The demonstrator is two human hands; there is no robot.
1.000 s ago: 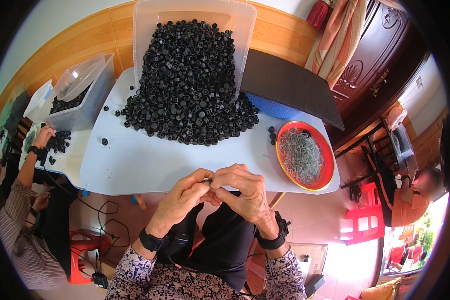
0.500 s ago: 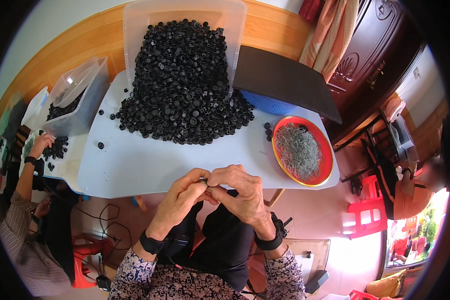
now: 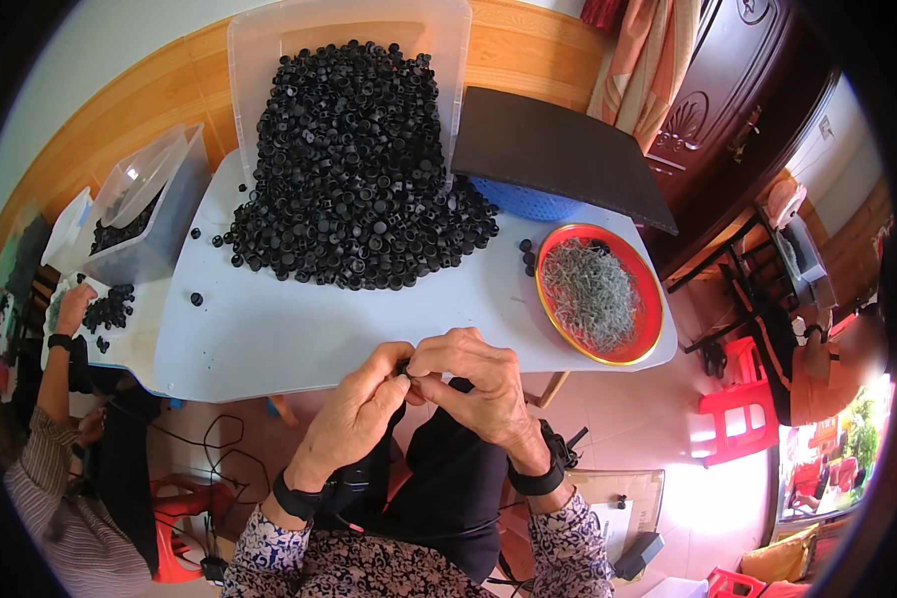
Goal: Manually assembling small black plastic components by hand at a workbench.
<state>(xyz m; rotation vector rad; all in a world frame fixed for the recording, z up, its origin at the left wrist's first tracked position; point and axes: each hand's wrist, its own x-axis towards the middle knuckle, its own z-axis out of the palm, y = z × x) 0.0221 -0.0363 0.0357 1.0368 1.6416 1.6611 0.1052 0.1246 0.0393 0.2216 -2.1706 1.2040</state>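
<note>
Centrally, just off the near edge of the white rectangular table (image 3: 299, 339), the left hand (image 3: 354, 419) and the right hand (image 3: 473, 384) were found pressed together, fingertips meeting. A small black plastic cap (image 3: 403, 370) was pinched between the closed fingers of both hands; little of it could be seen, and its detail could not be made out.

On the table's far side, a large heap of black plastic caps (image 3: 354, 169) was recorded, spilling from a tipped clear plastic bin (image 3: 259, 50). At the table's right end, a round red bowl with a yellow rim (image 3: 653, 299) was noted, filled with thin grey metal pieces (image 3: 593, 294). Beyond that bowl, a dark flat board (image 3: 558, 149) was seen resting over a blue basket (image 3: 533, 199).

Off the table's left end, a second clear plastic box (image 3: 145, 214) holding more caps was observed, and a co-worker's hand (image 3: 73, 309) was seen beside a smaller pile of caps (image 3: 110, 309).
</note>
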